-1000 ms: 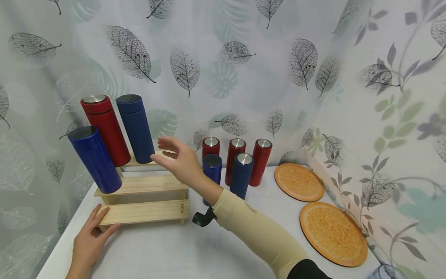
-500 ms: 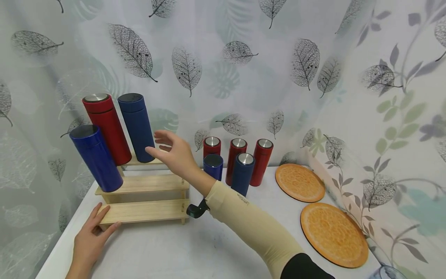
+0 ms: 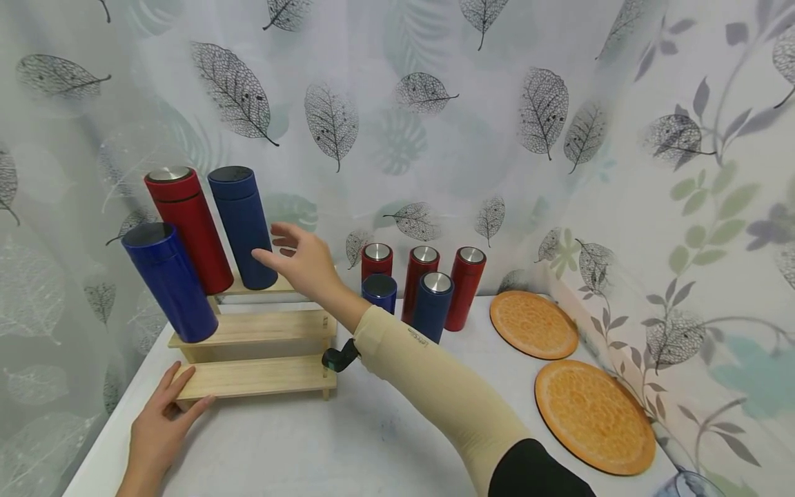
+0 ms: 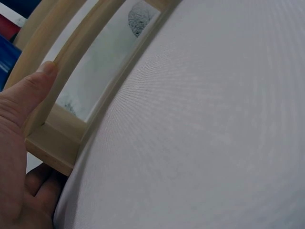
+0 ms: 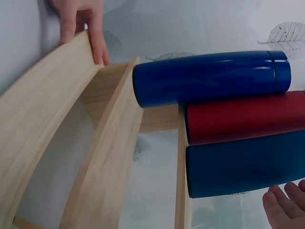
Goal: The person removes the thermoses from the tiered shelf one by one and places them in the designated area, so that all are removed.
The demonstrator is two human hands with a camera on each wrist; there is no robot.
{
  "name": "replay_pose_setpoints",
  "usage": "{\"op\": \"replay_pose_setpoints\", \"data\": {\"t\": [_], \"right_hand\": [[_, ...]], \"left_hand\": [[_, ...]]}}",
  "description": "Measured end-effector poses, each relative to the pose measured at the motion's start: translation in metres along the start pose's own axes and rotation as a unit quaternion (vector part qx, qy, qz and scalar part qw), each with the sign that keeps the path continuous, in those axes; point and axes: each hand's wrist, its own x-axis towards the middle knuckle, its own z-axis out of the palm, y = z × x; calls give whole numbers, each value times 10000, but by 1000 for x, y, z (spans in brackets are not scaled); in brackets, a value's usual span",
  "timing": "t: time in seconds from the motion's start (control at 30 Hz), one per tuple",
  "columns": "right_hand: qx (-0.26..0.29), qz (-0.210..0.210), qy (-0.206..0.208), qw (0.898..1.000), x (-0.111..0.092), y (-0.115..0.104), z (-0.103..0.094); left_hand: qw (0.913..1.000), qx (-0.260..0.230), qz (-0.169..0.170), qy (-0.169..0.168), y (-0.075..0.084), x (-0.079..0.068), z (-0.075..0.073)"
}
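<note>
My left hand (image 3: 160, 421) grips the front left corner of a three-step wooden shelf (image 3: 267, 376), thumb over the front edge and fingers at the side. On the top step stand a red vacuum flask (image 3: 189, 231) with a steel lid and a matte dark blue flask (image 3: 243, 228). A glossy blue flask (image 3: 170, 283) stands at the left end of the middle step. My right hand (image 3: 304, 261) is beside the dark blue flask, fingers loosely extended and thumb overlapping it in the head view. In the right wrist view its fingertips (image 5: 276, 202) are right at the flask's side.
Several more flasks stand right of the shelf: red ones (image 3: 467, 290) behind, a glossy blue one (image 3: 379, 290) and a dark blue one (image 3: 433, 307) in front. Two round orange-brown mats (image 3: 594, 417) lie on the white table at right. A leaf-print curtain hangs behind.
My right hand has moved left and slightly up, closer to the dark blue flask on the top step. My left hand and the flasks have stayed in place.
</note>
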Motion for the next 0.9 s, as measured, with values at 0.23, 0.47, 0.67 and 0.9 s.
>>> {"op": "replay_pose_setpoints", "data": {"t": [0.23, 0.47, 0.67, 0.9], "right_hand": [[-157, 43, 7, 9999, 8, 1, 6], [-393, 268, 63, 9988, 15, 6, 13], [-390, 350, 50, 9986, 21, 9, 19], [-465, 452, 107, 9978, 30, 10, 24]], "left_hand": [[10000, 6, -4, -14, 0, -1, -1], [10000, 28, 3, 12, 0, -2, -1], [10000, 55, -27, 12, -1, -2, -1], [10000, 8, 47, 28, -1, -2, -2]]}}
